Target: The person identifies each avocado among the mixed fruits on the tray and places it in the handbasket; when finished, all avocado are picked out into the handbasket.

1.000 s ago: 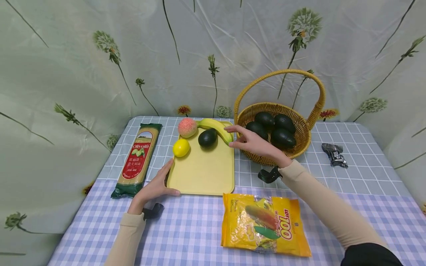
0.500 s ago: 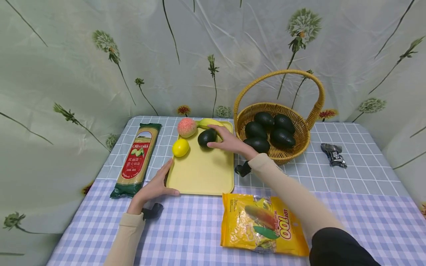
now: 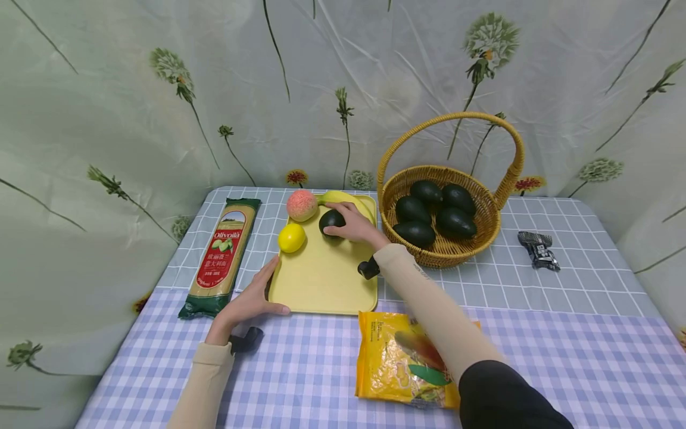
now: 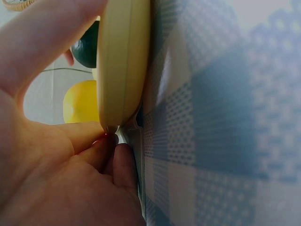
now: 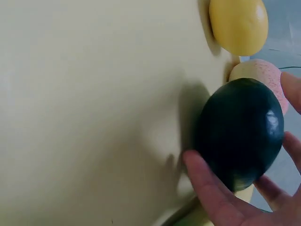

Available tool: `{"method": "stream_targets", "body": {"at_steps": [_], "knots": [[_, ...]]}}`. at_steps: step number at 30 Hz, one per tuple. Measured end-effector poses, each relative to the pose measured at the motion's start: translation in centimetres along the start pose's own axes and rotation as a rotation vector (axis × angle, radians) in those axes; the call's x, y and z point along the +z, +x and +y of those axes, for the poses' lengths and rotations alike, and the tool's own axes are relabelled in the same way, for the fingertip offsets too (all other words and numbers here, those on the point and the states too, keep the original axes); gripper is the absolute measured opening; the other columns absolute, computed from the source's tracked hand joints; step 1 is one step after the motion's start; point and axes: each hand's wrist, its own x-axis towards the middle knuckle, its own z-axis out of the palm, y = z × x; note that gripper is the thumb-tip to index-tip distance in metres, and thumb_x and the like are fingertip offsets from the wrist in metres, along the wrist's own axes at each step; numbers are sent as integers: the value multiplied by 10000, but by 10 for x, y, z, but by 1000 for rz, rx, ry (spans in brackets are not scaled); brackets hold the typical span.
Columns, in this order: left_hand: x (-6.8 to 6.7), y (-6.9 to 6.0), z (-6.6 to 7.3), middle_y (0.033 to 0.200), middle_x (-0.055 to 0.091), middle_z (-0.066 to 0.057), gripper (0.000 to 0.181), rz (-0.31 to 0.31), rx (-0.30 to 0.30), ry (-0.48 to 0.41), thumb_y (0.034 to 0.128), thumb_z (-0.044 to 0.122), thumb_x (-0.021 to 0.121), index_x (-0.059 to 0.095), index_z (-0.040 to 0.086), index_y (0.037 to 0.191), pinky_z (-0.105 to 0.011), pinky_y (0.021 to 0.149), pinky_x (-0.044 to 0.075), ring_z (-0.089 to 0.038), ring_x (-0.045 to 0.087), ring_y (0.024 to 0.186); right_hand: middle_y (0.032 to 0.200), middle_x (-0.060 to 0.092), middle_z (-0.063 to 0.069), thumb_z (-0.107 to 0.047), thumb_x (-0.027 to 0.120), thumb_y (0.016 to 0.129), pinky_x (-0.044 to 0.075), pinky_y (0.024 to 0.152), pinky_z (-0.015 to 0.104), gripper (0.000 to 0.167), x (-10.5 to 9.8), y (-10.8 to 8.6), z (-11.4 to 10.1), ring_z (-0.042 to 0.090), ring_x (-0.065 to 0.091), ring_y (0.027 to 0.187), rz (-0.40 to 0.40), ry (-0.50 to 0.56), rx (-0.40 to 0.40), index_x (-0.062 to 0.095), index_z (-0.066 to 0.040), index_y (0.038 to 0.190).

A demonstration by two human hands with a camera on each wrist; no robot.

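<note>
My right hand (image 3: 358, 227) is over the yellow tray (image 3: 321, 283), its fingers and thumb around a dark green avocado (image 5: 240, 134). In the right wrist view one fingertip is low against the avocado's side, and other fingers show behind it. A banana (image 3: 343, 196) lies just behind that hand, partly covered by it. My left hand (image 3: 252, 302) rests at the tray's front left corner, fingers reaching along the left side and thumb at the front edge. In the left wrist view its fingers touch the tray's rim (image 4: 121, 61). A lemon (image 3: 292, 238) and a pinkish peach (image 3: 302, 205) sit along the tray's left side.
A wicker basket (image 3: 445, 259) with a tall handle and several avocados (image 3: 455, 223) stands right of the tray. A spaghetti pack (image 3: 222, 256) lies on the left. The right forearm passes over a yellow candy bag (image 3: 396, 363). A small black packet (image 3: 538, 250) lies far right.
My right hand has moved left from beside the basket to the avocado on the tray and closed around it. The left hand and the tray have stayed put.
</note>
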Motion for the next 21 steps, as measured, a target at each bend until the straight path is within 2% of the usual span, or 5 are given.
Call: {"method": "stream_targets", "body": {"at_steps": [4, 8, 14, 17, 21], "knots": [[0, 0, -1, 1573, 26, -212, 1207, -1, 9, -6, 688, 292, 860, 37, 26, 1530, -591, 1106, 94, -408, 57, 1412, 1534, 184, 176, -284, 622, 935, 279, 1088, 446, 573, 5, 3, 1, 331, 269, 1373, 39, -19, 10, 414, -123, 1444], [0, 1, 0, 1574, 24, -208, 1221, -2, 14, -17, 682, 310, 863, 32, 30, 1531, -591, 1106, 98, -405, 61, 1412, 1496, 236, 144, -273, 659, 915, 336, 1042, 437, 491, 9, 5, 2, 328, 374, 1285, 87, 16, 9, 490, -132, 1354], [0, 2, 0, 1579, 19, -192, 1234, -2, 4, -29, 676, 341, 863, 27, 41, 1533, -585, 1109, 98, -394, 57, 1416, 1449, 272, 109, -274, 684, 897, 387, 981, 448, 418, 4, -2, -5, 324, 444, 1183, 162, 64, -55, 510, -145, 1254], [0, 2, 0, 1577, 21, -197, 1235, -2, 9, -25, 676, 342, 864, 28, 38, 1533, -590, 1106, 103, -400, 62, 1414, 1450, 282, 109, -243, 677, 899, 388, 975, 468, 439, -5, -11, -9, 337, 430, 1189, 150, 76, -124, 512, -138, 1291], [0, 1, 0, 1578, 25, -193, 1234, -2, 12, -27, 674, 334, 866, 31, 42, 1534, -584, 1109, 100, -394, 65, 1415, 1473, 275, 111, -210, 666, 893, 405, 966, 489, 486, -23, -33, -9, 328, 408, 1224, 90, 107, -217, 504, -137, 1346]]}}
